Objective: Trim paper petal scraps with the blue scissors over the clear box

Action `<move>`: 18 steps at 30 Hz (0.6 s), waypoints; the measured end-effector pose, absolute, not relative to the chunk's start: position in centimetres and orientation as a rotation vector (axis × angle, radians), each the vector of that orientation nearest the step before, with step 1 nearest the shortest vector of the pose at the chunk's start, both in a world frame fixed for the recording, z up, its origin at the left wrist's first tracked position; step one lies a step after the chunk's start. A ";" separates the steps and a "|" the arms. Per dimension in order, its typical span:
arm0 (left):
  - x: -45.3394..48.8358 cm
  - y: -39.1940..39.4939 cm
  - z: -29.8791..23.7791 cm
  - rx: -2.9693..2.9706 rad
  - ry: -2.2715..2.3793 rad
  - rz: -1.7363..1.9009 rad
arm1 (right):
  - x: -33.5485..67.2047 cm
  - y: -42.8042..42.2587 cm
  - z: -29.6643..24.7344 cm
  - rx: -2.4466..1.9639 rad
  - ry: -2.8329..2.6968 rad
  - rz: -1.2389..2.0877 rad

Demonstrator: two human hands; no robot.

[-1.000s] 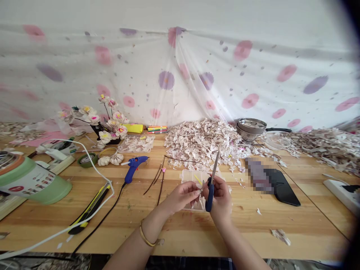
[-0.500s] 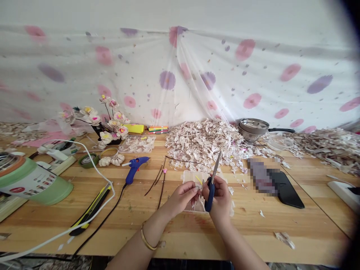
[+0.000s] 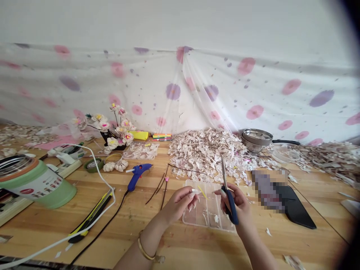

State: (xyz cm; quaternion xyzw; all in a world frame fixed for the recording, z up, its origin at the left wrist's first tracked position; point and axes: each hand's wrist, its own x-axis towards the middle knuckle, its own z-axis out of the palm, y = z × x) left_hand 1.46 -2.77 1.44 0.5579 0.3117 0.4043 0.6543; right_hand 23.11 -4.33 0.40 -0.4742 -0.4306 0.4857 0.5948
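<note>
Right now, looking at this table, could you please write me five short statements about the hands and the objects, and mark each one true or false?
1. The right hand holds scissors with dark blue handles. True.
2. The gold bracelet is on the right wrist. False: the bracelet is on the wrist of the left hand.
3. The blue glue gun is standing inside the clear tray. False: the glue gun lies on the table, left of the clear tray.
4. The metal bowls stand at the right end of the central pile of pale scraps. True.
5. The flower arrangement is to the right of that pile. False: the flower arrangement is to its left.
</note>
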 end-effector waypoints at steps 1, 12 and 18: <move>1.3 -2.7 1.6 1.287 0.711 0.925 | 23.3 -4.4 0.2 -1.088 -1.035 1.155; 1.6 -1.6 5.3 1.476 0.785 1.011 | 22.8 -5.0 1.4 -0.675 -1.296 1.629; 3.9 -0.3 4.0 1.466 0.849 1.108 | 23.8 -3.3 2.8 -0.656 -1.585 1.680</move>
